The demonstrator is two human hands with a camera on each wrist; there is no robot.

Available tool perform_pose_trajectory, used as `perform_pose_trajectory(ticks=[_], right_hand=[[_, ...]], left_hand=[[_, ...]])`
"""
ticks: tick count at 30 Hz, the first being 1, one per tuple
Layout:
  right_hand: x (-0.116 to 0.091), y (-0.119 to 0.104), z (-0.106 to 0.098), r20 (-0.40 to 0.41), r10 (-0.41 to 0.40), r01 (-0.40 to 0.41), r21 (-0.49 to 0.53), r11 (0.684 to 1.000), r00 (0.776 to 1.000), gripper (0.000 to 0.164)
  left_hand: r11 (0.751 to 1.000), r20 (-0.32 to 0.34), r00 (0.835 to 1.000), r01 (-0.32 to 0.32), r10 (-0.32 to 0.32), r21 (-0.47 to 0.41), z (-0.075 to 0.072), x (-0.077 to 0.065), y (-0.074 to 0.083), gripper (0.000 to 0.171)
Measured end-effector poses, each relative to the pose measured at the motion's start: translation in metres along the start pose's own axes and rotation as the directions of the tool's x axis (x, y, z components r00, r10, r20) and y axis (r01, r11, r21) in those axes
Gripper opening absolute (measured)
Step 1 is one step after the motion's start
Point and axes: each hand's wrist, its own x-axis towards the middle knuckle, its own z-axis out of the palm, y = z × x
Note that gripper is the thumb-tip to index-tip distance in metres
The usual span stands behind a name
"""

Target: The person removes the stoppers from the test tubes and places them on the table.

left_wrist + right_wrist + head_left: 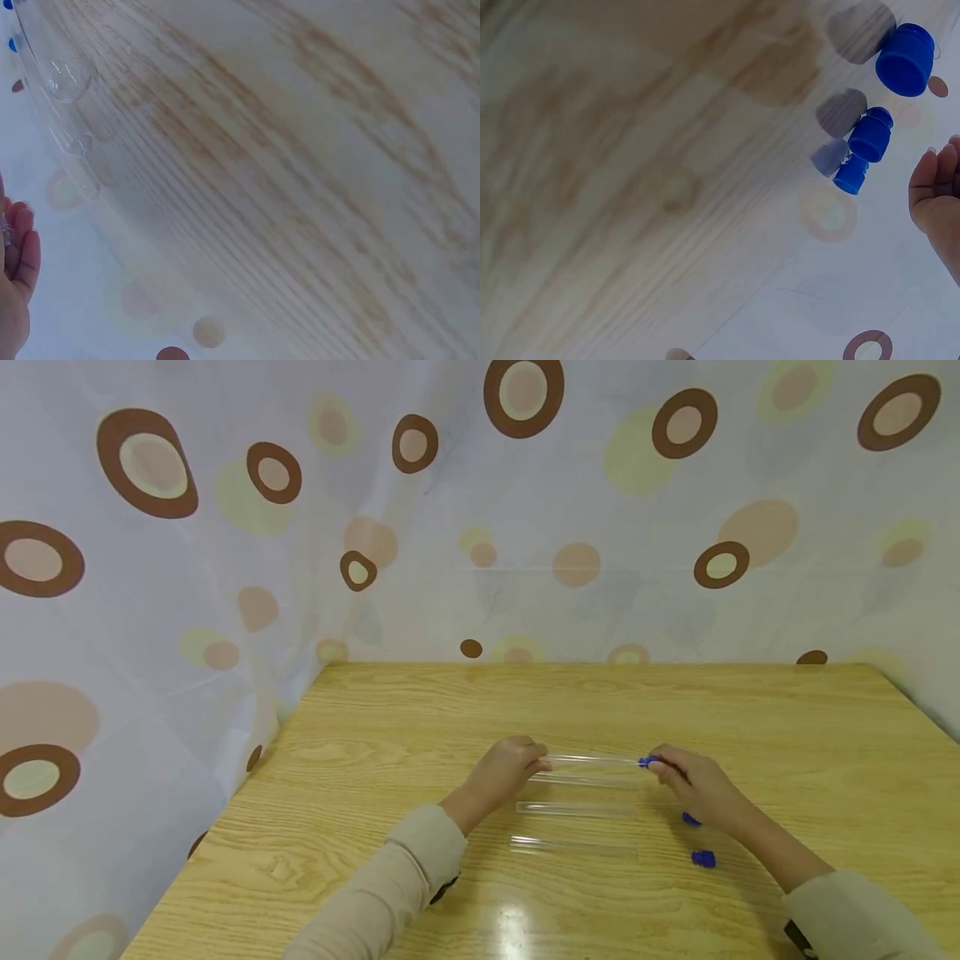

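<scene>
My left hand [504, 770] grips the left end of a clear test tube [592, 759], held level over the table. At the tube's other end, my right hand [701, 789] pinches a blue stopper [647, 762], which meets the tube's mouth. Three more clear tubes lie side by side nearer to me: one [585, 782] just below the held one, then a second [573, 810] and a third [572, 847]. Loose blue stoppers [703, 858] sit right of them, partly covered by my right hand; the right wrist view shows three stoppers [905, 64] in a row.
The wood-grain table [390, 718] reaches back to a white curtain [450, 527] printed with brown and pale circles. This curtain also hangs along the left side. Glare shows on the table's front part.
</scene>
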Motion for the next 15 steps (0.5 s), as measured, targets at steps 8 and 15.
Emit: perform_pose_trajectory(ticks=[8,15], right_hand=[[-0.0002,-0.0034,0.0016,0.014,0.091,-0.091,0.059,0.994,0.996,0.022],[0.0007,-0.0068,0.0002,0.029,0.171,-0.172,0.055,0.983,0.985,0.021]], left_hand=[[0.998,-0.001,1.0,-0.012,0.012,0.068,-0.0004,0.0013,-0.0008,0.016],[0.989,-0.003,1.0,-0.024,0.024,0.145,0.0,0.0012,0.0005,0.017]])
